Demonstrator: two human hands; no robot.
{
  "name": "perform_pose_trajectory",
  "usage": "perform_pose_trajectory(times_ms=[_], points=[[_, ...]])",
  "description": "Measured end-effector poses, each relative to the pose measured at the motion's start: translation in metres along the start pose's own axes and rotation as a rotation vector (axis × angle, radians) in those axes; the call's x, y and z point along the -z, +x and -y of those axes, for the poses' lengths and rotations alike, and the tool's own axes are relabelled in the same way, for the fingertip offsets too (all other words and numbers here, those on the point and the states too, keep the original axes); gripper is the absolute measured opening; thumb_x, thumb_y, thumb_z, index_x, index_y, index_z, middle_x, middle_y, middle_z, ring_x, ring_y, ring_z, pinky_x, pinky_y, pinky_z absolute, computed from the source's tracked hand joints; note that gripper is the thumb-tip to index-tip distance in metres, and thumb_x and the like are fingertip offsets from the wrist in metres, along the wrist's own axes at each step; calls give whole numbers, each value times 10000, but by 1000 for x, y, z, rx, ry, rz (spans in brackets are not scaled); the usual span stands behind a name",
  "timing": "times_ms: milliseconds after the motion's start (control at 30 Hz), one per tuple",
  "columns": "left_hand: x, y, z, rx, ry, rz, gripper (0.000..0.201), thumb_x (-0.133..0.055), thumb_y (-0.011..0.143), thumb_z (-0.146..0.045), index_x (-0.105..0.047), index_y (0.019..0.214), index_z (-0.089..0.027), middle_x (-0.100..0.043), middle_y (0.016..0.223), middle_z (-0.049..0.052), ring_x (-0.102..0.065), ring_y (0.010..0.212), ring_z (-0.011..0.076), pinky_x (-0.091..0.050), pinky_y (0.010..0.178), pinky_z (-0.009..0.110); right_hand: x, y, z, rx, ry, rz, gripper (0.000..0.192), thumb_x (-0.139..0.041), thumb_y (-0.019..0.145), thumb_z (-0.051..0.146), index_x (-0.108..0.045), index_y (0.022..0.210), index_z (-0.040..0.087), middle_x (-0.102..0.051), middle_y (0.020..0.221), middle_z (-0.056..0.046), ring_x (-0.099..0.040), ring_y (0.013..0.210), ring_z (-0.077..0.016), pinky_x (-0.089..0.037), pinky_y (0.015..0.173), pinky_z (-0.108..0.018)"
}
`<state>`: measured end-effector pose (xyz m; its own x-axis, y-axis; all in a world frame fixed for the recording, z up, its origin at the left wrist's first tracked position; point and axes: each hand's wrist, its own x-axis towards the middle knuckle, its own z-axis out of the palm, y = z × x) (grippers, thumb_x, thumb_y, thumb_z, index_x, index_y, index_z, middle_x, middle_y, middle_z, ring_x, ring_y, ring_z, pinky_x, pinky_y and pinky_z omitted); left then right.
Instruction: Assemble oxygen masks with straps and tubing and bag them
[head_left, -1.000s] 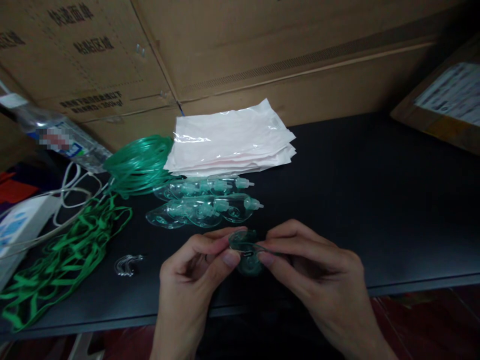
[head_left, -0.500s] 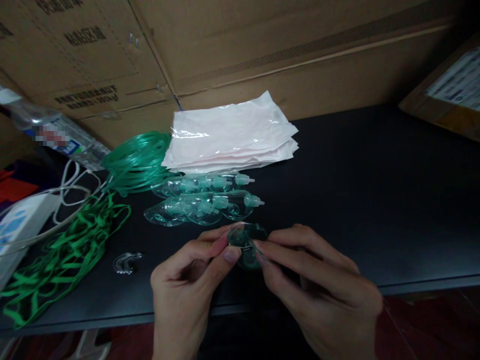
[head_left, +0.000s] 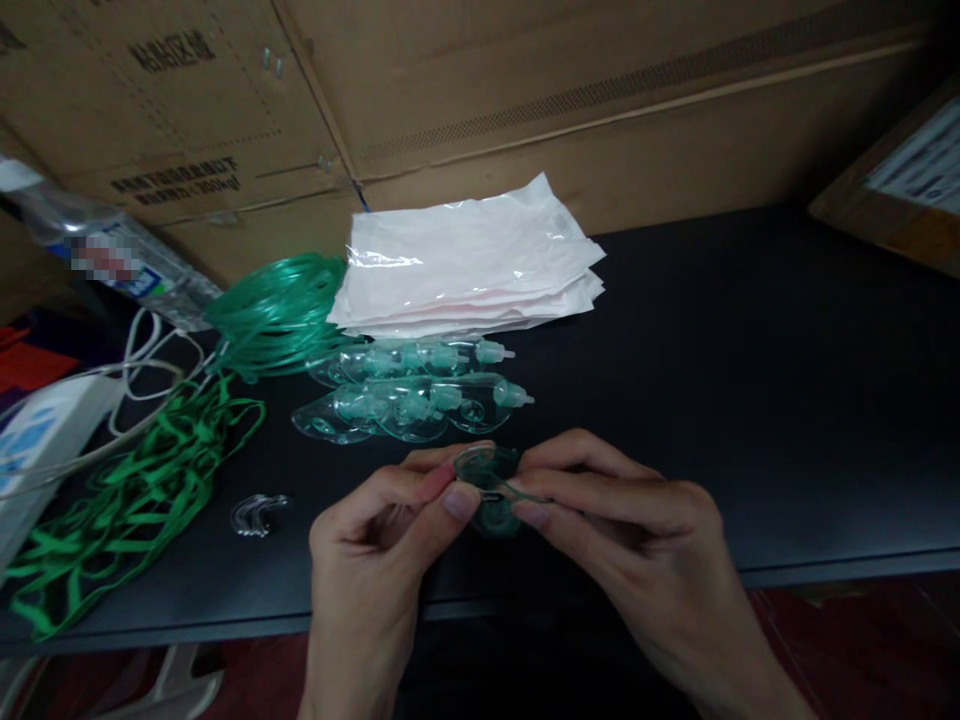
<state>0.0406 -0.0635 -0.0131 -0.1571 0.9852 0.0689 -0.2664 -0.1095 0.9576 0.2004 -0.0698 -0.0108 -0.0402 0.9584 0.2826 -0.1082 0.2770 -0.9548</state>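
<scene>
A clear green oxygen mask [head_left: 495,516] is held up between my hands over the front edge of the table. My left hand [head_left: 390,540] pinches its left rim between thumb and fingers. At the right rim, my right hand [head_left: 622,530] is closed, thumb and fingertips pressed on a thin greenish strip; I cannot tell whether it is mask edge or a strap. Fingers hide part of the mask. Just beyond lie several more oxygen masks [head_left: 472,412] in two overlapping rows. Small bent metal strips [head_left: 257,514] lie left of my left hand.
Green elastic straps [head_left: 161,480] lie tangled at left, near coiled green tubing [head_left: 277,320], white cable [head_left: 142,375] and a plastic bottle [head_left: 180,290]. Behind the masks is a stack of white pouches [head_left: 465,260]. Cardboard boxes [head_left: 600,80] line the back; another box [head_left: 885,210] stands right.
My right hand has shifted slightly left and turned, its fingers more closed on the thin strip at the mask's edge. My left hand keeps its pinch. The camera view has moved a little.
</scene>
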Motion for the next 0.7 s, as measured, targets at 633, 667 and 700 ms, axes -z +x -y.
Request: perform_pose_trajectory(times_ms=[633, 667, 700], points=[[-9, -4, -10, 125, -58, -10, 185, -912, 713, -146, -786, 661, -271, -827, 831, -40, -793, 851, 157, -638, 766, 216, -5, -1, 2, 64, -52, -25, 361, -746, 847, 18, -853, 1030, 310, -760, 887, 16, -717, 805, -87, -568, 712, -110], [-8, -4, -9, 137, -60, -8, 184, -915, 710, -153, -785, 658, -273, -828, 831, -43, -793, 858, 156, -636, 777, 214, -5, -2, 2, 86, -75, -40, 374, -739, 843, 5, -851, 1037, 305, -760, 894, 16, -716, 805, -83, -563, 708, -103], [-7, -3, -8, 147, -58, -6, 181, -919, 709, -165, -784, 655, -272, -829, 833, -43, -792, 866, 155, -634, 791, 214, -6, -3, 1, 106, -99, -49, 387, -734, 840, -5, -849, 1045, 302, -759, 898, 17, -714, 802, -80, -559, 702, -98]])
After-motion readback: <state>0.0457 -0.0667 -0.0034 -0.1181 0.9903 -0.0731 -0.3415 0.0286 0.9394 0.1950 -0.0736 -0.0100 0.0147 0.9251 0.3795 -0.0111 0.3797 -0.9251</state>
